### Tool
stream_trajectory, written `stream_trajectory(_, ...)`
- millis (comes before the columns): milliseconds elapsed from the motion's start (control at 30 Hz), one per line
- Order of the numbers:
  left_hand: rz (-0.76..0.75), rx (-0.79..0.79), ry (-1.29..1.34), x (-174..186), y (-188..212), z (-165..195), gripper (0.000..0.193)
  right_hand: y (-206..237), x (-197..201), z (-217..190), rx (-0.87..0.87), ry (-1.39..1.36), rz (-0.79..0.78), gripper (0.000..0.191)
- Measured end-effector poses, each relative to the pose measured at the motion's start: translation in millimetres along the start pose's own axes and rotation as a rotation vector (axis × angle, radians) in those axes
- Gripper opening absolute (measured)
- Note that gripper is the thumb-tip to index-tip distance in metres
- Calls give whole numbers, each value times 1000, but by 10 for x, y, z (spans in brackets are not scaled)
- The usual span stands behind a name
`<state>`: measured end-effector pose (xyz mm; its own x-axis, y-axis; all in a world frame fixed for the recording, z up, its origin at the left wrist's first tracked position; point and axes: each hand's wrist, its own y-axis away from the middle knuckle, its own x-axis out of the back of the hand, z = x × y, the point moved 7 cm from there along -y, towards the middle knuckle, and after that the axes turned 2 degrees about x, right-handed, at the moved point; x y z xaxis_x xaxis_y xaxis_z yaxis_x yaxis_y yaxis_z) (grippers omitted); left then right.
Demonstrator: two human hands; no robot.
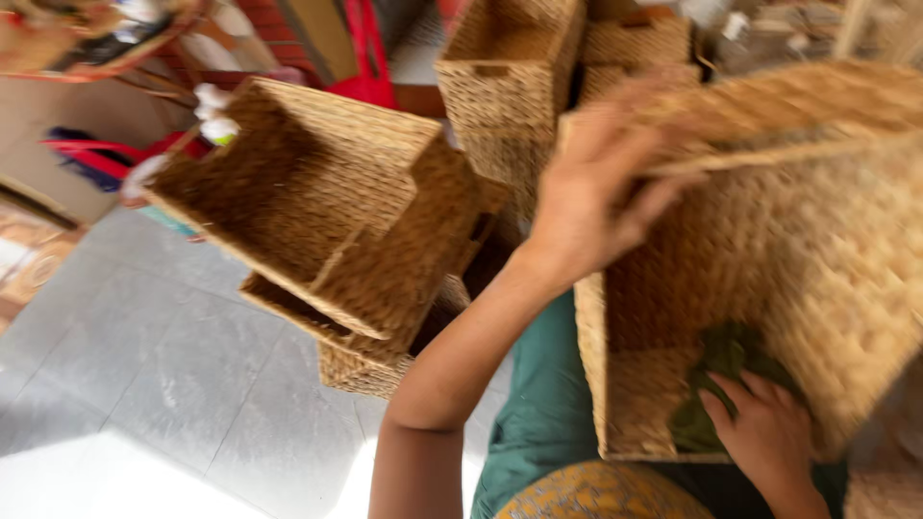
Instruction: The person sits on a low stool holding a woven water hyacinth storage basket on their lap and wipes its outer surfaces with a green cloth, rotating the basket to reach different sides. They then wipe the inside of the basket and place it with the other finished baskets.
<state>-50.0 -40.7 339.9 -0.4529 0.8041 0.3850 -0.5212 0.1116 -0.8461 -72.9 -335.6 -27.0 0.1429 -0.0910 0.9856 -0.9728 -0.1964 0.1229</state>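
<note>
A large woven straw basket (827, 259) rests on my lap, tipped so its open side faces me. My left hand (596, 183) grips its upper left rim, fingers curled over the edge. Inside the basket, my right hand (764, 428) presses a dark green cloth (721, 370) against the bottom wall. The frame is blurred by motion.
A stack of similar woven baskets (336, 221) leans on the grey tiled floor (163, 375) to my left. More baskets (519, 77) stand behind them. Red and blue items (87, 159) lie at the far left. My green clothing (543, 404) shows below.
</note>
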Motion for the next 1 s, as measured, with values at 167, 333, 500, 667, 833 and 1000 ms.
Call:
stream_trajectory(167,251,282,402,-231,741,-94,79,200,399,-216,121,-26,309,38)
stream_trajectory(333,178,515,307,-601,1594,-99,82,155,452,-412,107,-31,274,33)
stream_trajectory(500,202,576,470,-745,2026,-137,81,-24,269,-1274,382,-353,21,21)
stream_trajectory(667,135,585,346,-706,2062,-213,82,-156,247,-1450,383,-408,-71,25)
stream_trajectory(833,176,598,404,-704,2016,-187,88,-251,429,-691,110,-135,-172,41)
stream_trajectory(1000,180,592,454,-744,2068,-223,88,-389,584,-177,-76,-92,-2,47)
